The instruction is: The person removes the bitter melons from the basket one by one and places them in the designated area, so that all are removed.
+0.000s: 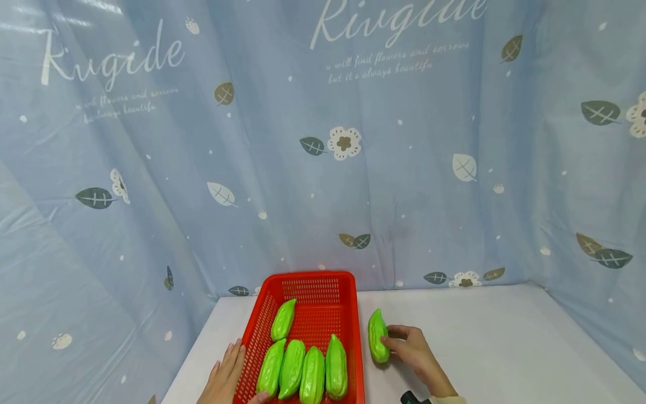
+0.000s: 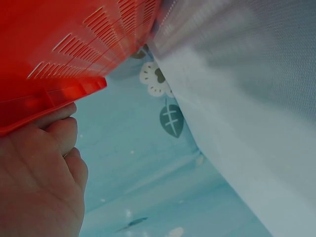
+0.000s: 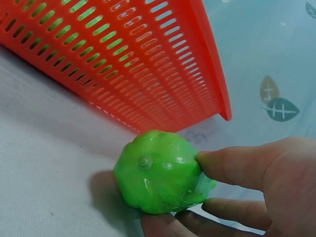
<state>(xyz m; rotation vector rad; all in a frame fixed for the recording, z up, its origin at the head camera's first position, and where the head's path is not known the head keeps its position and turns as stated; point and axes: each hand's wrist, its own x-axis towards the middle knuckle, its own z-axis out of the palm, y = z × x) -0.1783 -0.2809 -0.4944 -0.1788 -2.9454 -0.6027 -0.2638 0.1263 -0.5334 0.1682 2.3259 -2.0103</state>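
My right hand (image 1: 411, 350) holds a bright green, ridged gourd (image 1: 377, 336) just outside the right wall of a red plastic basket (image 1: 360, 342). In the right wrist view the thumb presses one side of the gourd (image 3: 158, 173), the fingers are curled on the other, and its blunt end faces the camera. At the basket's front left my left hand (image 1: 224, 376) holds the rim, its thumb over the inner side and its fingers along the outside. The left wrist view has those fingers (image 2: 64, 133) beneath the red rim (image 2: 59, 96).
Inside the basket, several like gourds (image 1: 313, 373) lie in a row at the near end, with another gourd (image 1: 284, 320) farther back at the left. A white table (image 1: 484, 342) extends to the right. Behind it hangs a blue patterned curtain (image 1: 404, 196). A small dark object (image 1: 411, 397) is by the right wrist.
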